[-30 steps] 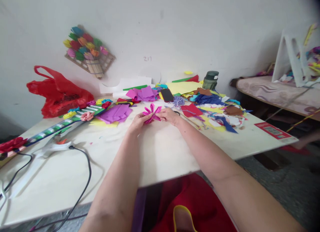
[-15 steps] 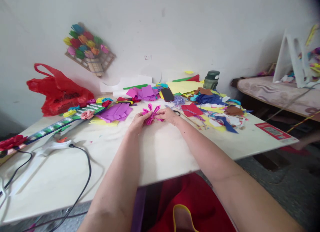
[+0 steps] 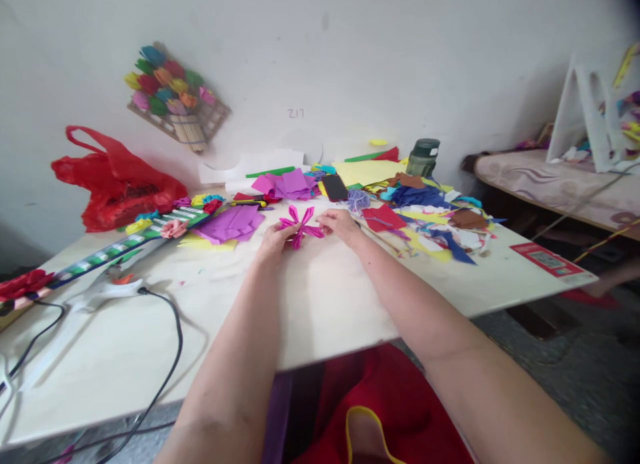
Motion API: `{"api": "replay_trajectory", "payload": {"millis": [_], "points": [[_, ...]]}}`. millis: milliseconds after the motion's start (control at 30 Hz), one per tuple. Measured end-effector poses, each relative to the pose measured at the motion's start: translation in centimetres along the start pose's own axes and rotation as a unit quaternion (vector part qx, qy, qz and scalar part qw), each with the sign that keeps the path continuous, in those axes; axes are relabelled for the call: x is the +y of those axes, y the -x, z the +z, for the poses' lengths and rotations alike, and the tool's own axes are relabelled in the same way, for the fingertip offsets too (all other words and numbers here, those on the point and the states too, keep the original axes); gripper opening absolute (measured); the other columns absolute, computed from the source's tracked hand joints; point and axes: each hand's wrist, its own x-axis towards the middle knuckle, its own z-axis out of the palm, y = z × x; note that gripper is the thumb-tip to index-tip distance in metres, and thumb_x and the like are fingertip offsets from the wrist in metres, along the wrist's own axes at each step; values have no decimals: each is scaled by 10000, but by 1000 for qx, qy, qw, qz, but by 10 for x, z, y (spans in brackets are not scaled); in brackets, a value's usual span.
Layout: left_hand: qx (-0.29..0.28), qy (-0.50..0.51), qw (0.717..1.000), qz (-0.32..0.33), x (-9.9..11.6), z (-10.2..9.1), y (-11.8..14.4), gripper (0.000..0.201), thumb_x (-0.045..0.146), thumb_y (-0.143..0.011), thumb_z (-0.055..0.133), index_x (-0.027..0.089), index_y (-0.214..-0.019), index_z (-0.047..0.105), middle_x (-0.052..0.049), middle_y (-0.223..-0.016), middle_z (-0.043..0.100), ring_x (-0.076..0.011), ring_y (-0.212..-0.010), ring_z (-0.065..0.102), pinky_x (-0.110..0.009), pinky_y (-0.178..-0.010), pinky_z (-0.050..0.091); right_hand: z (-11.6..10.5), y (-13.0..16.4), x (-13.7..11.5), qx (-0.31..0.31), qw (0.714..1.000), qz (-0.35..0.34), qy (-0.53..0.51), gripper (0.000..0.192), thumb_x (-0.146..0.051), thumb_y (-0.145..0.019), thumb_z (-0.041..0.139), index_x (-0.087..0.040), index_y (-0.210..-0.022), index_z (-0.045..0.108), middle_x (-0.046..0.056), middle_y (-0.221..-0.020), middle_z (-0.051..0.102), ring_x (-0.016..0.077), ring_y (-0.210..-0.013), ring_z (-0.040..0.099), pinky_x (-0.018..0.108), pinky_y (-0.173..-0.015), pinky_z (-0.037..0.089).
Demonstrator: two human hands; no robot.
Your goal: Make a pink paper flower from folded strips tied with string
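A bright pink paper flower [image 3: 301, 228] with several narrow folded petals is held just above the table, in front of me. My left hand [image 3: 274, 241] pinches its left side between thumb and fingers. At the flower's right edge is my right hand [image 3: 340, 225], its thumb and fingertips drawn together beside the right-hand petals. Whether those fingertips hold anything is too small to make out. Purple paper sheets [image 3: 231, 224] lie left of my left hand, and a red paper piece [image 3: 384, 217] lies right of my right hand.
A black phone [image 3: 335, 188] and a ball of lilac yarn [image 3: 358, 200] lie behind the hands. Paper scraps [image 3: 425, 199] and a dark green bottle [image 3: 423, 159] are at right. At left are a red plastic bag [image 3: 120, 184], a flower-trimmed strip [image 3: 115, 249] and a black cable [image 3: 179, 331].
My right hand has drawn slightly right, off the flower's centre, and more of the petals shows. My left hand keeps its pinch, with the flower spread wider.
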Motion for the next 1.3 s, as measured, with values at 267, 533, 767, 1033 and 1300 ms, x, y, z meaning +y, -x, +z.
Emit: {"api": "replay_trajectory", "payload": {"millis": [267,533,767,1033,1300], "points": [[-8,-1,1000,-13,-1,-1,-2,328,307,-503,774,98,-691,605,-45,-597,620,-127,-511,567,-259,-522,459,1,-7,6,29,998,-43,-31,180,-286,-620,625,-142,-727,609,-37,-488,527,76,-451,478,193,-444,381],[-4,1,1000,-17,-1,1,-1,315,299,-499,778,99,-674,609,-44,-588,620,-119,-492,554,-249,-504,443,-1,-7,9,21,999,-42,-16,189,-313,-625,624,-135,-686,610,-28,-489,530,71,-445,471,195,-447,385],[-5,13,1000,-13,-2,1,-1,310,277,-510,776,91,-682,597,-47,-605,626,-115,-501,565,-233,-499,445,-2,-9,12,13,999,-37,-26,186,-304,-627,621,-126,-681,609,-25,-492,545,60,-403,439,199,-434,372],[-6,3,1000,-8,-2,1,-1,300,288,-516,770,94,-677,607,-51,-605,631,-117,-509,569,-229,-498,443,-1,-6,8,17,999,-18,-24,158,-288,-638,613,-132,-644,592,-25,-484,541,52,-397,427,191,-430,369],[-5,-4,1000,-11,-4,0,-3,309,300,-504,779,103,-671,611,-51,-611,630,-114,-501,559,-232,-495,438,-1,-4,6,18,999,-17,-33,218,-335,-650,622,-141,-573,560,-18,-473,534,49,-391,411,189,-411,362]]}}
